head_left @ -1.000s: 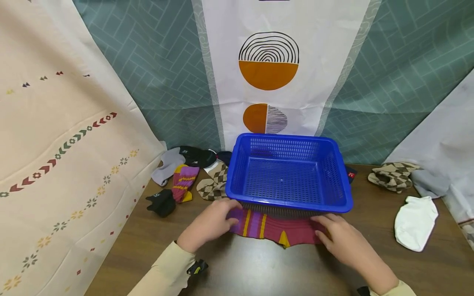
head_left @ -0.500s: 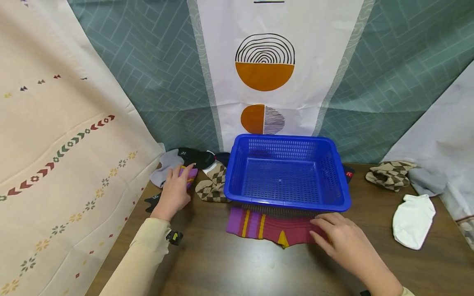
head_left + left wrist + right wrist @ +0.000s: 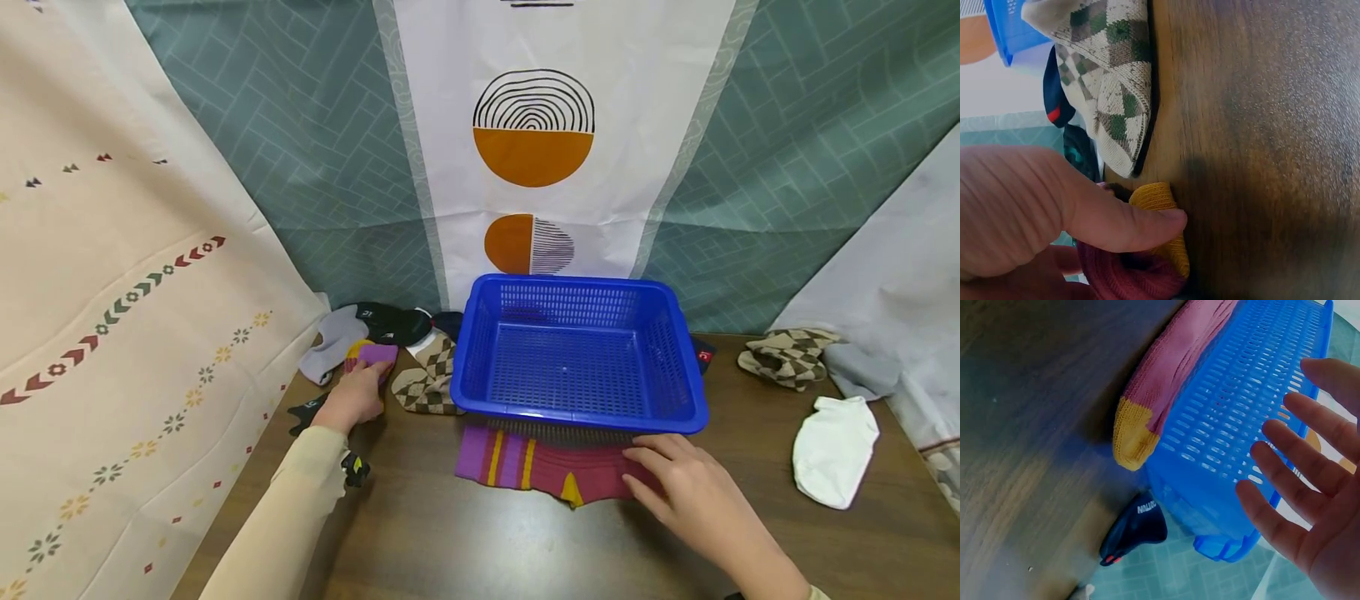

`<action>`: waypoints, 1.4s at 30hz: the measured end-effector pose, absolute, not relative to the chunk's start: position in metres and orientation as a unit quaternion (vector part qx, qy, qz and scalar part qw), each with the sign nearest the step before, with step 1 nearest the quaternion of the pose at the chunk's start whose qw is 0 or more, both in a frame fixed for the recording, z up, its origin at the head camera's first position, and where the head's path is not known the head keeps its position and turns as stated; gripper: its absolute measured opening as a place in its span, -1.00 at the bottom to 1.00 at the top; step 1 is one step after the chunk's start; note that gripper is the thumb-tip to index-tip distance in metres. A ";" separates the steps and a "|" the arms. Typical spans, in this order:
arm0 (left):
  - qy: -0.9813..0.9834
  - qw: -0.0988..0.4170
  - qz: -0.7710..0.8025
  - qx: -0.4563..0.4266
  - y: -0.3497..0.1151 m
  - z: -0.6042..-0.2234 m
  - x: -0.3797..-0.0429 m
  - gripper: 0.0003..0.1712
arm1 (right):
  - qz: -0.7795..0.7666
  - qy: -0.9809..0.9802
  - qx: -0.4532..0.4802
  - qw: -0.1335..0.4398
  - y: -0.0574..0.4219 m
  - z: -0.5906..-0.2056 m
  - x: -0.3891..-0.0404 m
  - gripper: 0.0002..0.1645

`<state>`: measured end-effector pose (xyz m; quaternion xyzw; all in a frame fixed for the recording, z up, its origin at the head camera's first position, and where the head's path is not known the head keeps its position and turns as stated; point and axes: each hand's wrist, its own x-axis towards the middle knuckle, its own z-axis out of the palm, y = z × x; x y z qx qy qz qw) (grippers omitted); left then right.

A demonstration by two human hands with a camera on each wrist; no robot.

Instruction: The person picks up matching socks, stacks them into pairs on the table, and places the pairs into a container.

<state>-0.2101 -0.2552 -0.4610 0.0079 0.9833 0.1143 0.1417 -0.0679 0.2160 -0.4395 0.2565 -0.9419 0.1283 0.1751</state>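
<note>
My left hand (image 3: 357,398) reaches to the left side of the table and pinches a maroon, purple and yellow striped sock (image 3: 380,355). In the left wrist view the thumb lies over the sock's yellow patch (image 3: 1152,196), and the other fingers are partly hidden behind. A matching striped sock (image 3: 551,467) lies flat along the front of a blue plastic basket (image 3: 577,417). My right hand (image 3: 688,487) hovers at that sock's toe end with fingers spread, holding nothing. The right wrist view shows the yellow toe (image 3: 1134,434) below the open fingers.
Left of the basket lie a checkered sock (image 3: 427,387), black socks (image 3: 393,323), a grey sock (image 3: 330,342) and another black sock (image 3: 304,414). To the right are a white sock (image 3: 834,450), a checkered sock (image 3: 791,357) and a grey sock (image 3: 862,371). Fabric hangs behind.
My left hand has left the flat striped sock, moved left and taken hold of the other striped sock. My right hand stays near the flat sock's toe.
</note>
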 end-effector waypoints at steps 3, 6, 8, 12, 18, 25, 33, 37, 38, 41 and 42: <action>0.987 0.126 0.097 0.030 -0.255 -0.460 -0.210 -0.26 | 0.131 -0.942 0.257 0.174 0.216 -0.439 -0.068 -0.61; 0.992 0.090 0.080 0.043 -0.253 -0.460 -0.209 -0.53 | 0.135 -0.941 0.258 0.175 0.215 -0.438 -0.068 -0.63; 0.993 0.071 0.079 0.041 -0.252 -0.460 -0.208 -0.65 | 0.140 -0.939 0.259 0.179 0.214 -0.436 -0.068 -0.65; 0.994 0.036 0.101 0.031 -0.247 -0.455 -0.205 -0.68 | 0.155 -0.932 0.268 0.191 0.211 -0.430 -0.068 -0.69; 0.983 -0.065 0.170 0.029 -0.240 -0.436 -0.193 -0.71 | 0.162 -0.925 0.279 0.200 0.206 -0.422 -0.068 -0.72; 0.931 -0.202 0.306 -0.010 -0.220 -0.405 -0.180 -0.68 | 0.169 -0.922 0.282 0.206 0.202 -0.416 -0.069 -0.75; 0.820 -0.114 0.559 0.030 -0.163 -0.354 -0.143 -0.72 | 0.172 -0.920 0.274 0.220 0.194 -0.414 -0.066 -0.70; 0.792 -0.073 0.603 0.059 -0.131 -0.336 -0.121 -0.73 | 0.183 -0.925 0.257 0.211 0.186 -0.409 -0.066 -0.67; 0.788 -0.065 0.609 0.066 -0.124 -0.335 -0.117 -0.73 | 0.188 -0.926 0.253 0.209 0.183 -0.407 -0.067 -0.67; 0.774 -0.038 0.625 0.087 -0.106 -0.336 -0.107 -0.73 | 0.209 -0.927 0.240 0.197 0.175 -0.403 -0.068 -0.65; 0.771 -0.029 0.629 0.095 -0.100 -0.337 -0.105 -0.73 | 0.218 -0.929 0.232 0.189 0.172 -0.402 -0.069 -0.63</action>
